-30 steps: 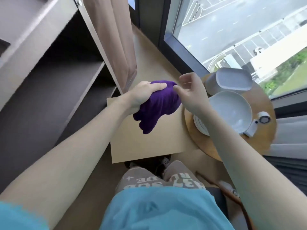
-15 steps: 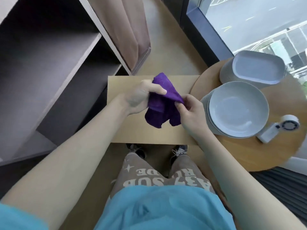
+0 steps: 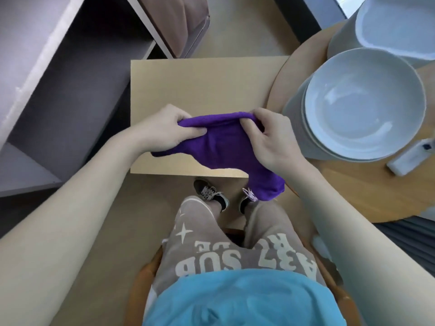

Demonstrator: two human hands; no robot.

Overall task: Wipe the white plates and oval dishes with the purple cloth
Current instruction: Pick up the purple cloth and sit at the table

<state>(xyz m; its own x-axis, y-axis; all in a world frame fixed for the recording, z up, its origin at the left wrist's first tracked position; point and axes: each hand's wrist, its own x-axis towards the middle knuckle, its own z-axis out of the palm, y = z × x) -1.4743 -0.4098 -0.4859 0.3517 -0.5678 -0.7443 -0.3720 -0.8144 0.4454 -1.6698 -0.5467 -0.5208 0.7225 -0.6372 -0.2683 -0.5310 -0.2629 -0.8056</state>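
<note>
Hands are stretching the purple cloth (image 3: pixel 223 147) out between them, in the air over the tan board (image 3: pixel 200 85) and just left of the round table (image 3: pixel 353 191). The left hand (image 3: pixel 162 128) is pinching one end of the top edge, its thumb (image 3: pixel 193 132) pressing the fabric against curled fingers. The right hand (image 3: pixel 273 140) is gripping the other end, its fingertips (image 3: pixel 249 123) curling over the hem. Judging by this hold, the person is opening or refolding the cloth into a flat pad (a bunched rag wipes poorly), with no dish being wiped yet. The white plates (image 3: pixel 364 102) are sitting stacked on the round table just beside the right hand, probably for easy reach. The oval dishes (image 3: pixel 395 27) are standing behind them. The frame is cutting off the far side of the oval dishes, so counting them is not possible. A small white gadget (image 3: pixel 409 158) at the right edge is too cropped to identify.
</note>
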